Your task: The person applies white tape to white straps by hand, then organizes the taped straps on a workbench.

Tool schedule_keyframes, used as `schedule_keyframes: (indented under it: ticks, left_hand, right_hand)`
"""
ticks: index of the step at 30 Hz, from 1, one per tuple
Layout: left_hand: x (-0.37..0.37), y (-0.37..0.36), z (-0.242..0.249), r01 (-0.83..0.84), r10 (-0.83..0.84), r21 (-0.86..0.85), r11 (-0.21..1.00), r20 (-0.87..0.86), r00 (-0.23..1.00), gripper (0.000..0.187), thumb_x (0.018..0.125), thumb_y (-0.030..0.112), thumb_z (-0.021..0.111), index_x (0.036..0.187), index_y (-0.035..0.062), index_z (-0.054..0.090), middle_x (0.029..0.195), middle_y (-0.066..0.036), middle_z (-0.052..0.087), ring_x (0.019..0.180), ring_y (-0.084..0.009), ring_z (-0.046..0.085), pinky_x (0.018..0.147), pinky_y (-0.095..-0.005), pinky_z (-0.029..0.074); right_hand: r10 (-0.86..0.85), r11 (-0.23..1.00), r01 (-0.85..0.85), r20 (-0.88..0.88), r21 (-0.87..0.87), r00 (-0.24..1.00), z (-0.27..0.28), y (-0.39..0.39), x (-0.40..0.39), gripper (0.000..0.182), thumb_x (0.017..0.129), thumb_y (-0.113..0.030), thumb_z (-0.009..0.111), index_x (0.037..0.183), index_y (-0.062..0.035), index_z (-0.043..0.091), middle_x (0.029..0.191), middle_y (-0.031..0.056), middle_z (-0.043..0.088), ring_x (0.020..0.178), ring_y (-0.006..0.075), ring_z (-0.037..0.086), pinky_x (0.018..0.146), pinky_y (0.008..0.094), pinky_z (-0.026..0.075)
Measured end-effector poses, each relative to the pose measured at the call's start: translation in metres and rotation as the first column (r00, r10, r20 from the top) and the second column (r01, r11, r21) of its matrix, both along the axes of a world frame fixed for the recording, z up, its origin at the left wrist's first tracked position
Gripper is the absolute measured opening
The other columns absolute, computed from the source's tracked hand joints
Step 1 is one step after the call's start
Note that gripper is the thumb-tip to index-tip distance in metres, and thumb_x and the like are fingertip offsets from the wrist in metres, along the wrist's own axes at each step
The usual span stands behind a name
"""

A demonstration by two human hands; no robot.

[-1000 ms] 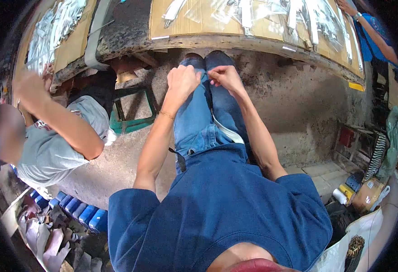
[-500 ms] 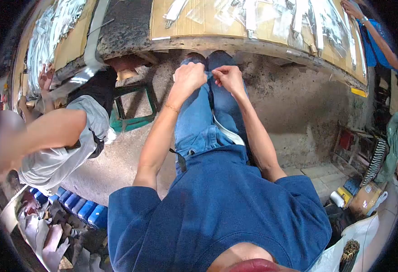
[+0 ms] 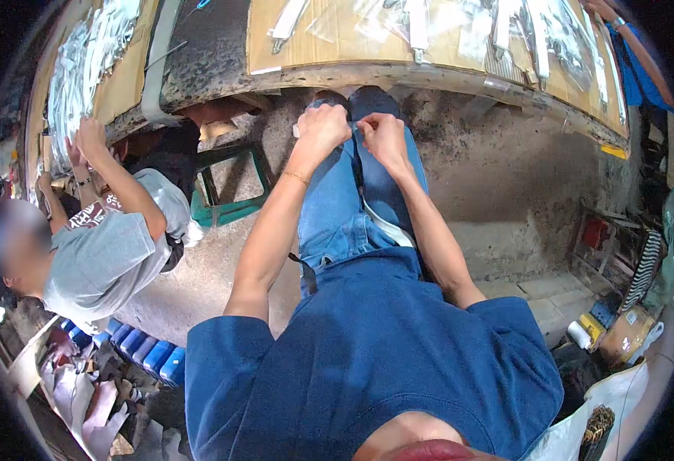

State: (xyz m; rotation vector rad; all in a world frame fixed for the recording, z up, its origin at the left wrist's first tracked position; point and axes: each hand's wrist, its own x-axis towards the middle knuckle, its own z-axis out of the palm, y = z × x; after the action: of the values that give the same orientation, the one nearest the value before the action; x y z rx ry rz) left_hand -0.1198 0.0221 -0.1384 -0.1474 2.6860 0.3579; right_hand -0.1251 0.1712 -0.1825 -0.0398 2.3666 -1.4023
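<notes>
My left hand (image 3: 324,132) is closed in a fist above my knees, just short of the table edge. A small whitish bit shows at its outer side, too little to name. Close to its right, my right hand (image 3: 384,138) has thumb and fingers pinched together. Whatever lies between the two hands is too small to make out. Below them, a white strap (image 3: 387,226) runs across the lap of my blue jeans (image 3: 328,203).
Ahead stands a worktable (image 3: 210,58) with cardboard (image 3: 329,48), white straps (image 3: 418,27) and clear plastic bags. A green-framed stool (image 3: 233,213) is at left, beside a co-worker in a grey shirt (image 3: 106,261). Blue containers (image 3: 149,355) and scraps (image 3: 99,407) lie behind. Another person's arm (image 3: 644,58) reaches in far right.
The co-worker at left has lowered the raised arm toward the table, and the translucent strip held across the table corner now lies along the table. My hands stay nearly in place.
</notes>
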Motion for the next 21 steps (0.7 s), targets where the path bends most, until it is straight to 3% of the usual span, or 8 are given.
schedule_keyframes:
  ticks: [4, 7, 14, 16, 17, 18, 19, 21]
  left_hand:
    - [0.000, 0.002, 0.000, 0.016, -0.015, -0.016, 1.000, 0.013, 1.000, 0.027, 0.074, 0.021, 0.064, 0.093, 0.0049, 0.073, 0.096, -0.022, 0.070, 0.093, -0.0382, 0.069, 0.080, -0.0452, 0.056]
    - [-0.002, 0.003, -0.002, -0.003, 0.003, -0.009, 1.000, 0.034, 0.999, 0.028, 0.073, 0.022, 0.064, 0.094, 0.0053, 0.073, 0.097, -0.022, 0.070, 0.094, -0.0381, 0.069, 0.081, -0.0450, 0.055]
    - [0.008, -0.004, -0.003, -0.029, 0.025, 0.038, 0.999, 0.111, 0.994, 0.027, 0.076, 0.023, 0.063, 0.098, 0.0112, 0.074, 0.101, -0.020, 0.071, 0.096, -0.0375, 0.068, 0.086, -0.0443, 0.054]
    - [0.016, -0.008, 0.006, -0.017, 0.010, 0.046, 0.999, 0.142, 0.990, 0.028, 0.077, 0.025, 0.061, 0.099, 0.0129, 0.073, 0.098, -0.020, 0.071, 0.096, -0.0366, 0.068, 0.087, -0.0439, 0.054]
    - [0.024, -0.007, 0.010, -0.016, 0.013, 0.050, 0.999, 0.051, 0.999, 0.028, 0.077, 0.026, 0.061, 0.099, 0.0125, 0.072, 0.087, -0.018, 0.071, 0.088, -0.0345, 0.069, 0.082, -0.0435, 0.054]
    - [0.032, -0.005, 0.015, -0.015, 0.017, 0.054, 0.998, -0.040, 0.999, 0.028, 0.077, 0.027, 0.060, 0.099, 0.0120, 0.071, 0.075, -0.015, 0.071, 0.081, -0.0325, 0.070, 0.076, -0.0432, 0.055]
    - [0.032, -0.002, 0.035, -0.079, 0.067, 0.128, 0.989, 0.093, 0.993, 0.028, 0.081, 0.029, 0.059, 0.100, 0.0132, 0.072, 0.094, -0.021, 0.070, 0.094, -0.0388, 0.067, 0.084, -0.0477, 0.053]
    - [0.040, -0.008, 0.037, -0.152, 0.119, 0.248, 0.957, 0.144, 0.982, 0.028, 0.082, 0.030, 0.059, 0.100, 0.0129, 0.072, 0.092, -0.020, 0.070, 0.092, -0.0393, 0.067, 0.083, -0.0478, 0.053]
  right_hand:
    - [0.020, 0.998, -0.008, -0.169, 0.069, 0.985, -0.011, -0.003, 0.004, 0.015, 0.084, -0.011, 0.065, 0.087, 0.0021, 0.072, 0.077, 0.0235, 0.068, 0.075, 0.0373, 0.069, 0.072, 0.0429, 0.055]
    - [0.065, 0.993, -0.032, -0.283, 0.117, 0.957, -0.009, -0.002, 0.007, 0.014, 0.084, -0.010, 0.065, 0.086, 0.0015, 0.073, 0.082, 0.0245, 0.067, 0.081, 0.0397, 0.068, 0.076, 0.0450, 0.054]
    - [0.122, 0.985, -0.094, -0.209, 0.142, 0.970, -0.001, 0.006, 0.010, 0.016, 0.083, -0.013, 0.066, 0.086, 0.0017, 0.073, 0.082, 0.0228, 0.069, 0.082, 0.0393, 0.068, 0.076, 0.0445, 0.054]
    - [0.047, 0.999, -0.047, -0.001, -0.015, 0.999, 0.011, 0.011, 0.016, 0.018, 0.083, -0.014, 0.068, 0.089, 0.0022, 0.073, 0.079, 0.0216, 0.070, 0.074, 0.0337, 0.071, 0.070, 0.0405, 0.055]
    - [0.028, 0.999, -0.026, 0.068, -0.026, 0.997, 0.019, 0.013, 0.018, 0.020, 0.084, -0.015, 0.069, 0.092, 0.0022, 0.073, 0.074, 0.0185, 0.071, 0.062, 0.0242, 0.070, 0.060, 0.0352, 0.054]
    - [0.028, 0.999, -0.027, 0.069, -0.023, 0.997, 0.023, 0.016, 0.021, 0.020, 0.084, -0.015, 0.069, 0.092, 0.0022, 0.073, 0.074, 0.0185, 0.071, 0.062, 0.0242, 0.070, 0.060, 0.0352, 0.054]
    - [-0.002, 0.997, 0.007, 0.065, -0.075, 0.998, 0.026, 0.017, 0.025, 0.020, 0.084, -0.016, 0.070, 0.091, 0.0023, 0.073, 0.072, 0.0159, 0.070, 0.058, 0.0200, 0.068, 0.056, 0.0331, 0.053]
    - [-0.022, 0.991, 0.031, 0.068, -0.127, 0.997, 0.033, 0.020, 0.028, 0.020, 0.085, -0.017, 0.070, 0.091, 0.0025, 0.073, 0.069, 0.0133, 0.070, 0.054, 0.0159, 0.066, 0.052, 0.0309, 0.052]
